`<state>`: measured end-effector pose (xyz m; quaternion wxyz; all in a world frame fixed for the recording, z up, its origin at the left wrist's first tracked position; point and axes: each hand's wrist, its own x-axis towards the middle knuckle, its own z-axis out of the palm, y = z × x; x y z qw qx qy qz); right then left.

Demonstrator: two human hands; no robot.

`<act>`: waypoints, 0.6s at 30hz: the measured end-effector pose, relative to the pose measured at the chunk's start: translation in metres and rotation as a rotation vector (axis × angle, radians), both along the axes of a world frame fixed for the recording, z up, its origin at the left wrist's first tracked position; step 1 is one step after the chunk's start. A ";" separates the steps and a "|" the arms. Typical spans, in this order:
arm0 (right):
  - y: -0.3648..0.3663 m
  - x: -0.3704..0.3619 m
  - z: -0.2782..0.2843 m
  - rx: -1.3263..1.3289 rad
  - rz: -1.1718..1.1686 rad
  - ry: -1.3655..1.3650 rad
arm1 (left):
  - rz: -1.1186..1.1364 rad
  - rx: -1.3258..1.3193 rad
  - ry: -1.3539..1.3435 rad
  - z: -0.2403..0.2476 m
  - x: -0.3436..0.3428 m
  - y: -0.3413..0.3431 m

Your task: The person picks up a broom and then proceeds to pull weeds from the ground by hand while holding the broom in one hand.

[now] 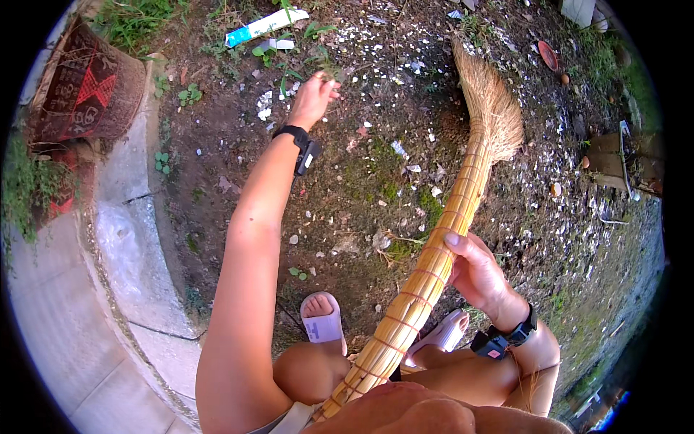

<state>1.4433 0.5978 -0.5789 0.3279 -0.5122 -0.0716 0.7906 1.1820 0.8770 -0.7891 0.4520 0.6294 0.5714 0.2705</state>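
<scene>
Seen from the head view: right hand (473, 271) wrapped around the broom (452, 217), thumb laid along the bound straw handle about midway up. Long axis of broom running from lower centre, near the knees, up and right to the fanned bristles (495, 108) resting on the dirt. Left hand (312, 98) stretched far forward and up-left, well apart from the broom, fingers curled loosely together just above the soil among small weeds (289, 76); whether pinching anything, cannot tell. Left arm therefore nearer the litter, right nearer the broom. Black wristbands on both wrists. Just beyond the left hand, a long flat carton (266, 26), white with blue end, lying slantwise in the grass; a smaller pale scrap (276, 45) close below it. White flecks scattered over the ground. At upper left, a round dark-red woven basket (87, 87) with red cross pattern, beside a concrete kerb (134, 239). Pale sandals (323, 318) below, toes toward the dirt.
</scene>
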 end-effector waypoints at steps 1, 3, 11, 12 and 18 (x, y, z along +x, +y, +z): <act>0.001 -0.001 0.000 0.003 0.009 0.013 | 0.001 0.001 0.006 -0.009 -0.006 -0.004; 0.001 -0.002 -0.002 0.009 0.011 0.026 | 0.044 0.056 -0.040 -0.017 -0.010 -0.011; 0.004 -0.013 0.001 0.050 -0.019 0.022 | -0.010 -0.065 0.018 0.012 -0.038 -0.032; 0.005 -0.017 0.002 0.047 -0.023 0.006 | 0.039 -0.094 0.154 0.011 -0.060 -0.028; 0.005 -0.017 -0.001 0.040 -0.032 -0.026 | -0.108 0.123 0.637 0.020 -0.040 -0.017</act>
